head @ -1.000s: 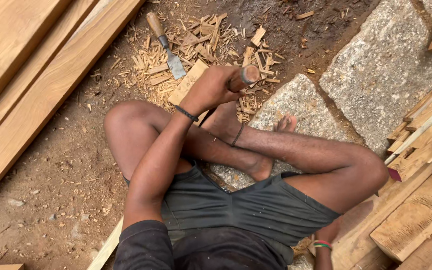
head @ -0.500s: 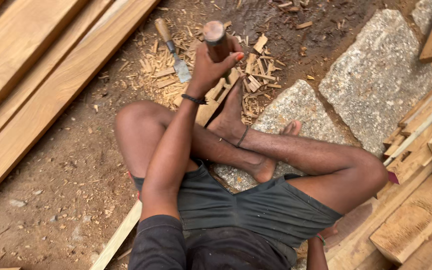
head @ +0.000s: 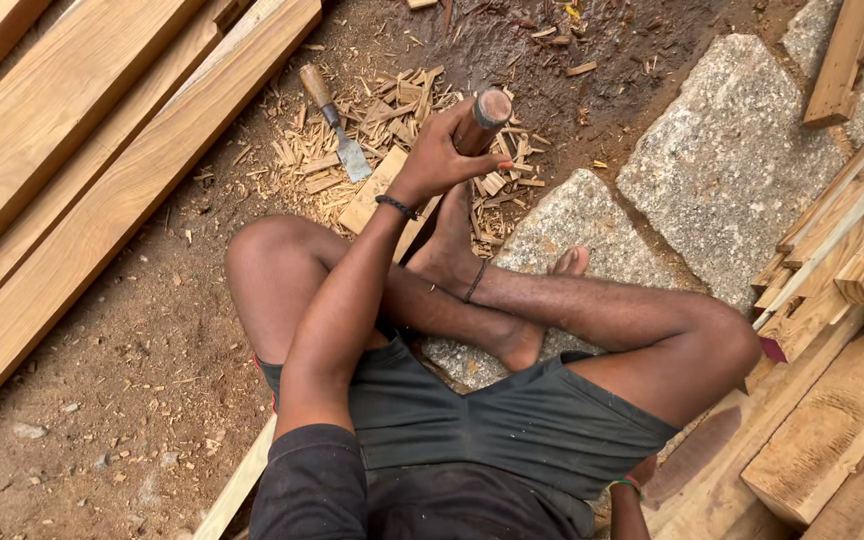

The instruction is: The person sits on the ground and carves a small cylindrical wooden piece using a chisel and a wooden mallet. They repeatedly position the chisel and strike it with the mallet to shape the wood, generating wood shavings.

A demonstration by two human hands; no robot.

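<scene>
- The left hand (head: 442, 155) is clenched around a round wooden mallet (head: 480, 118), its worn end face turned up toward the camera; the grip sits low on the shaft, just under the head.
- The right hand is out of sight at the bottom edge of the frame, only a wrist with a green band (head: 627, 487) showing; whether it holds anything I cannot tell.
- A chisel (head: 335, 125) with a wooden handle and flat steel blade lies loose on the wood chips (head: 402, 130), up and to the left of the mallet hand, near it but not touching.
- A pale plank (head: 377, 195) runs under the wrist and the crossed legs, one foot (head: 452, 250) resting on it just below the hand.
- To work this well, in my judgement: keep the foot pressing the plank so it cannot skate on the dirt; hold the mallet firmly yet with a free wrist; keep toes away from any cutting edge.
- Long planks (head: 102, 150) fill the upper left; granite slabs (head: 732, 160) lie to the right.
</scene>
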